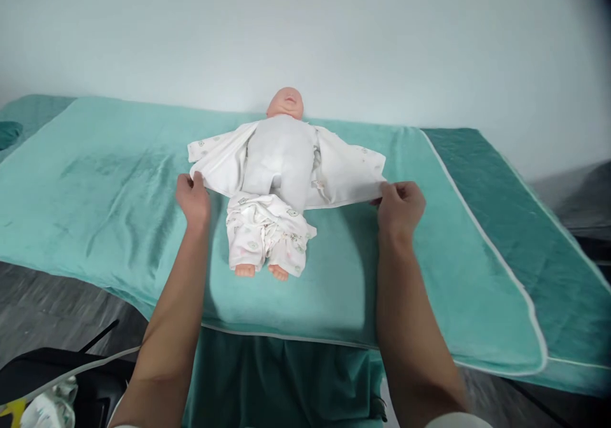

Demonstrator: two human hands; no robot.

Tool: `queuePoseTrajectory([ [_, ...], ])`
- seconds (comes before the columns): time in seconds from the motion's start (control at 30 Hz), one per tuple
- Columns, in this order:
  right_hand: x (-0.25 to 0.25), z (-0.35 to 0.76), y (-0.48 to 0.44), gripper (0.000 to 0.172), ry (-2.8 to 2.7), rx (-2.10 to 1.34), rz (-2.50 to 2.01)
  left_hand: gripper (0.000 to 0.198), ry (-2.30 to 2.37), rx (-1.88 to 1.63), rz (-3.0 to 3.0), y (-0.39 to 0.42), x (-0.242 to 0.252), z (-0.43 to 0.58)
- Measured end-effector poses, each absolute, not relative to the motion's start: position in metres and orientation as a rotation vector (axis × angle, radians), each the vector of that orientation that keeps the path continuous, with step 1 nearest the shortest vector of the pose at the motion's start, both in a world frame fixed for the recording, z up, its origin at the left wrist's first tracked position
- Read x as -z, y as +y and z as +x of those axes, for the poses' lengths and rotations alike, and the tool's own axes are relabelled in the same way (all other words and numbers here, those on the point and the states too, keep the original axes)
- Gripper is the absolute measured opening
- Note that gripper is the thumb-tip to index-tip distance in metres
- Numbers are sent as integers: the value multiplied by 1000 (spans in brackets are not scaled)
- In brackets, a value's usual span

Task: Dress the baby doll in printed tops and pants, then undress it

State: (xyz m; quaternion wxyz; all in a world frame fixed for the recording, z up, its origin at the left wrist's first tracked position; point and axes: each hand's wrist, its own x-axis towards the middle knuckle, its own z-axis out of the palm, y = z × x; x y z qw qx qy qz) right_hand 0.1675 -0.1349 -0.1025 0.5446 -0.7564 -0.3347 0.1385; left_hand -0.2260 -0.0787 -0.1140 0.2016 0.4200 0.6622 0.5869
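A baby doll (281, 154) with a white cloth body lies on its back, its head toward the wall. Its white printed jacket (351, 170) is spread wide at the front, the sleeves out to both sides. My left hand (193, 197) pinches the lower corner of the left front panel. On the other side my right hand (401, 208) grips the lower corner of the right panel, holding it stretched. Printed white pants (267, 227) are bunched down on the doll's legs, and the feet stick out below the cuffs.
A light green blanket (119, 160) covers the bed, over a darker green cover (520, 224) that shows at the right. Behind the bed rises a white wall (305, 33). At the lower left, a black chair (95, 377) holds a crumpled printed cloth (52, 406), with a pale cable (81, 370) crossing above.
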Motion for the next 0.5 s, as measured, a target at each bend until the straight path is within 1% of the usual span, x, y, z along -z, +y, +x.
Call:
queuePoseTrajectory([
  [0.1, 110, 182, -151, 17, -977, -230, -2084, 24, 2137, -1472, 1247, -79, 116, -241],
  [0.17, 112, 180, -157, 16, -1021, -185, -2157, 24, 2221, -1334, 1308, -77, 118, -247],
  [0.27, 113, 164, -161, 17, -1135, -150, -2036, 16, 2260, -1319, 1439, -76, 120, -245],
  [0.3, 112, 157, -161, 20, -1188, -185, -1940, 13, 2271, -1354, 1482, -76, 120, -243],
  [0.33, 112, 150, -162, 24, -1247, -248, -1838, 14, 2264, -1400, 1524, -78, 119, -240],
  [0.4, 110, 135, -165, 32, -1384, -438, -1647, 19, 2130, -1507, 1567, -83, 117, -234],
  [0.5, 105, 115, -170, 36, -1619, -737, -1370, 13, 1608, -1459, 1522, -95, 111, -226],
])
